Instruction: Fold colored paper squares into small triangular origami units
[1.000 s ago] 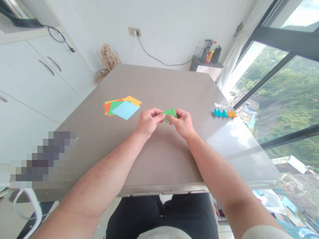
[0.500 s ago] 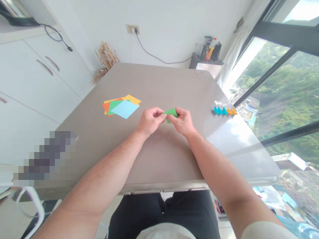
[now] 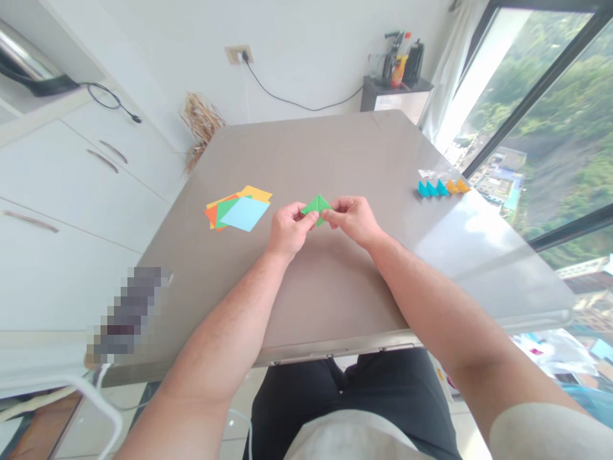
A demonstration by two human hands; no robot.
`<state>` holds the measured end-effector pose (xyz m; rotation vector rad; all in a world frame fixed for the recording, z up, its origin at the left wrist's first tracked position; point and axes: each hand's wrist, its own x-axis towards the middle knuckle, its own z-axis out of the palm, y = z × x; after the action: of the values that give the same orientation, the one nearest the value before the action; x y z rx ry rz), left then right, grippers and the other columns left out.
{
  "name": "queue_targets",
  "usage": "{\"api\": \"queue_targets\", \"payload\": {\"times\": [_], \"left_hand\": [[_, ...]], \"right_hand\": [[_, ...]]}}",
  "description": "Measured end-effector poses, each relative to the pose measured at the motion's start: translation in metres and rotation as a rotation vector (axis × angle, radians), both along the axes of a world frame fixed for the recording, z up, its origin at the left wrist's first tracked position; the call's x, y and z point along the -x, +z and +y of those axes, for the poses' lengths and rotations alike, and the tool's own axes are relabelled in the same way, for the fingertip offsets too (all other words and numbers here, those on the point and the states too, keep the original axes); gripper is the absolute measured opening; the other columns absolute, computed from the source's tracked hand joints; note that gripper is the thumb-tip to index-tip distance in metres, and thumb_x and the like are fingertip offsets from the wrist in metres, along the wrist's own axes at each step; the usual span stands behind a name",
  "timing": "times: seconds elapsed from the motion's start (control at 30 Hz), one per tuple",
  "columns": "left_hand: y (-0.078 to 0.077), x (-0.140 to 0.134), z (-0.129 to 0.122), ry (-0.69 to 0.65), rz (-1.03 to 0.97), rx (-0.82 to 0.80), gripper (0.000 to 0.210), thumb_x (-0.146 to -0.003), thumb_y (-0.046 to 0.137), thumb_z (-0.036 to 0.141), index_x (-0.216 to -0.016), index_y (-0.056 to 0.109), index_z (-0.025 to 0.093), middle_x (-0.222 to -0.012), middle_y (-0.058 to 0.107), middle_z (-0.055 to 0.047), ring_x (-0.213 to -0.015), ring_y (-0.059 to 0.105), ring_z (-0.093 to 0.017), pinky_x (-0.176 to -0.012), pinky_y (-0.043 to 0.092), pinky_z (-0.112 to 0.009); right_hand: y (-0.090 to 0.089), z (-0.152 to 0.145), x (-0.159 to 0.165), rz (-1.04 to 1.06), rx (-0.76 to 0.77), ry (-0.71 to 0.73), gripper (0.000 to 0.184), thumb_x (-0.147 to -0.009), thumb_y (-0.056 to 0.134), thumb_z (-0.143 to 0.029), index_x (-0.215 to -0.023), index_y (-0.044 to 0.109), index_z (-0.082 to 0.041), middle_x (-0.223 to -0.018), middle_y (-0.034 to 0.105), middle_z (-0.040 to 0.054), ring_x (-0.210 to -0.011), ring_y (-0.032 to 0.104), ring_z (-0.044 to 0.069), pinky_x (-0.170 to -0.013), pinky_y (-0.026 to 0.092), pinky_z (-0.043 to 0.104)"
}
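A small green origami paper [image 3: 318,204], folded into a diamond with a crease down its middle, is held over the table between both hands. My left hand [image 3: 288,228] pinches its left side, thumb on top. On the right side, my right hand [image 3: 355,219] grips it the same way, thumb in front and fingers partly hidden behind. Loose paper sheets lie overlapping to the left, a light blue sheet [image 3: 246,214] on top of green, orange and yellow ones. Folded blue paper pieces [image 3: 431,188] and orange paper pieces [image 3: 458,186] stand in a row at the right.
The grey table [image 3: 330,153] reaches toward the white wall. A blurred-out object [image 3: 129,313] lies at its left edge. Behind it stands a small cabinet [image 3: 400,96] with bottles. Dried stalks [image 3: 204,124] are at the back left, and a window [image 3: 541,115] is on the right.
My hands have turned the green paper so its creased diamond face shows more fully, and my thumbs have come closer together at its lower middle. The camera view has shifted slightly.
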<state>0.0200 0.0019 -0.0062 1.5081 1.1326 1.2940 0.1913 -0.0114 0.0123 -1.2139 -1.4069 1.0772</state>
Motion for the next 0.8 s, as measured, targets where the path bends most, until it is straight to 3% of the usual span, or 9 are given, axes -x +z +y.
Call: {"api": "queue_targets", "payload": {"times": [0.33,0.57,0.67,0.8], "left_hand": [[-0.003,-0.0014,0.0015,0.047,-0.1,0.03,0.018,-0.073,0.077,0.033,-0.07,0.067,0.019,-0.059,0.061,0.002,-0.056,0.053,-0.011,-0.058,0.044,-0.025],[-0.0028,0.0008,0.0053,0.059,-0.163,0.116,0.022,-0.069,0.08,0.034,-0.068,0.066,0.017,-0.057,0.061,0.002,-0.054,0.054,-0.01,-0.057,0.046,-0.024],[-0.0046,0.001,0.0081,0.095,-0.175,0.144,0.024,-0.072,0.078,0.039,-0.072,0.068,0.017,-0.061,0.064,0.0,-0.057,0.059,-0.012,-0.058,0.049,-0.025],[-0.0067,0.0001,0.0071,0.231,-0.085,0.047,0.026,-0.079,0.073,0.044,-0.079,0.072,0.018,-0.066,0.068,-0.002,-0.063,0.064,-0.015,-0.063,0.051,-0.027]], "right_hand": [[-0.0017,0.0046,-0.0073,0.027,-0.008,0.011,0.017,-0.075,0.072,-0.031,-0.066,0.066,-0.017,-0.055,0.059,-0.0007,-0.052,0.047,0.01,-0.048,0.032,0.025],[-0.0021,0.0053,-0.0068,0.08,0.042,0.032,0.019,-0.077,0.071,-0.032,-0.067,0.069,-0.017,-0.056,0.061,0.0012,-0.055,0.053,0.012,-0.054,0.042,0.026],[-0.0049,0.008,-0.007,0.064,0.009,-0.078,0.018,-0.078,0.07,-0.032,-0.067,0.069,-0.018,-0.06,0.063,0.0017,-0.057,0.055,0.012,-0.055,0.044,0.027],[-0.0046,0.0056,-0.0002,-0.021,-0.091,-0.27,0.015,-0.08,0.069,-0.034,-0.075,0.07,-0.019,-0.069,0.068,0.0025,-0.065,0.061,0.015,-0.061,0.047,0.029]]}}
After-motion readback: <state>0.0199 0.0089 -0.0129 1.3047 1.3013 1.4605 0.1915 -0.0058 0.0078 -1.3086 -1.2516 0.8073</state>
